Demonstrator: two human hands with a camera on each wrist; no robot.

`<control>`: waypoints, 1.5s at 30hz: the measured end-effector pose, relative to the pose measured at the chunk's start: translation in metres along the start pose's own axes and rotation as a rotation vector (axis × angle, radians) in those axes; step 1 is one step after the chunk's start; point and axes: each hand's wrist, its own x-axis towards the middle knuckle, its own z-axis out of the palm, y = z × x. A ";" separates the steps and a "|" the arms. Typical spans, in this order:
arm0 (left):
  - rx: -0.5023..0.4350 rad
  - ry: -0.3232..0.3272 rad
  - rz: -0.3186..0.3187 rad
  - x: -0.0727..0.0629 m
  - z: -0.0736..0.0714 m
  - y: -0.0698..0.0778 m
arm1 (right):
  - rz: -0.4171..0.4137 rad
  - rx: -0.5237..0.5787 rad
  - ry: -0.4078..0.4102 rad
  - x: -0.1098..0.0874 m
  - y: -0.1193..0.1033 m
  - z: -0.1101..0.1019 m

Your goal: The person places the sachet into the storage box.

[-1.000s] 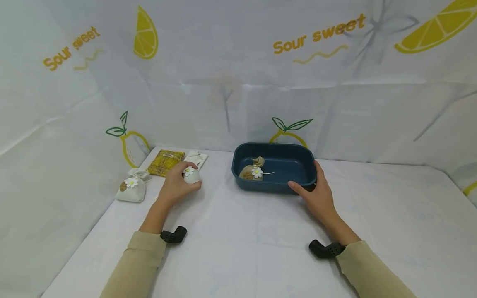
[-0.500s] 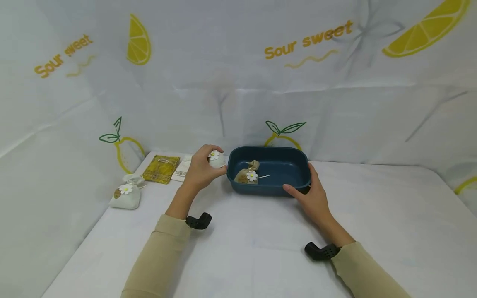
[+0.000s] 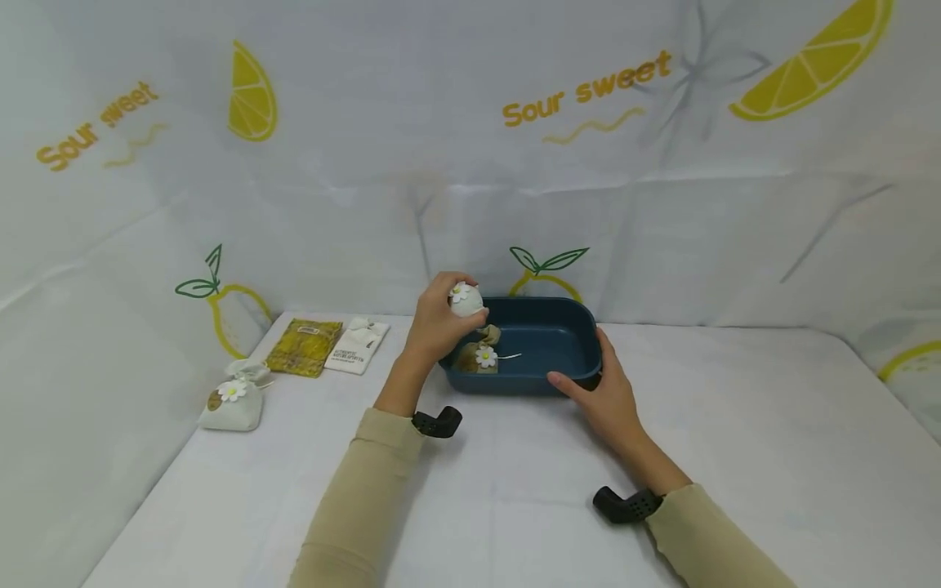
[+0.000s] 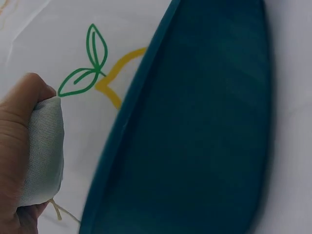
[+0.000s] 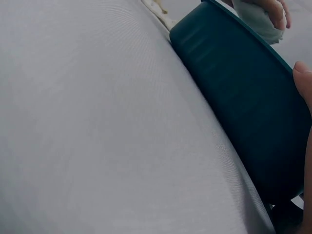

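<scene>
My left hand (image 3: 432, 325) grips a pale cloth sachet (image 3: 466, 300) with a white daisy on it, above the left end of a dark blue rectangular basin (image 3: 547, 347). In the left wrist view, thumb and fingers pinch the sides of this sachet (image 4: 46, 151), and a thin string hangs below it. At the basin's front right corner, my right hand (image 3: 613, 400) holds on, its thumb at the front rim and its fingers round the right side. Inside, at the left end, lies a tan sachet (image 3: 468, 359) with a daisy and a white string, partly covered by my left hand.
Another pale daisy sachet (image 3: 234, 408) sits at the table's left edge. Behind it, a yellow patterned packet (image 3: 304, 347) and a white printed packet (image 3: 356, 345) lie flat side by side. A white cloth wall (image 3: 353, 237) with lemon prints rises behind the table.
My left hand has lifted the pale sachet from beside the packets and carried it right, over the basin's left end. The white packet is now uncovered. My right hand stays on the basin.
</scene>
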 end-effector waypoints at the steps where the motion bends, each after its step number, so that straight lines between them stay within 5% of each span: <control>1: -0.005 -0.004 0.001 0.002 0.003 -0.001 | -0.002 -0.001 -0.001 0.000 0.000 0.000; 11: 0.020 -0.063 -0.019 0.013 0.025 -0.013 | -0.002 -0.008 0.010 0.000 -0.002 -0.002; 20: 0.066 -0.193 -0.044 0.015 0.024 -0.016 | -0.006 0.010 0.009 0.001 -0.004 0.001; 30: 0.155 -0.279 0.001 0.015 0.024 -0.020 | -0.008 0.010 0.014 -0.001 -0.005 0.000; 45: 0.294 -0.451 -0.044 0.012 0.027 -0.015 | -0.010 -0.011 0.029 -0.002 -0.004 0.001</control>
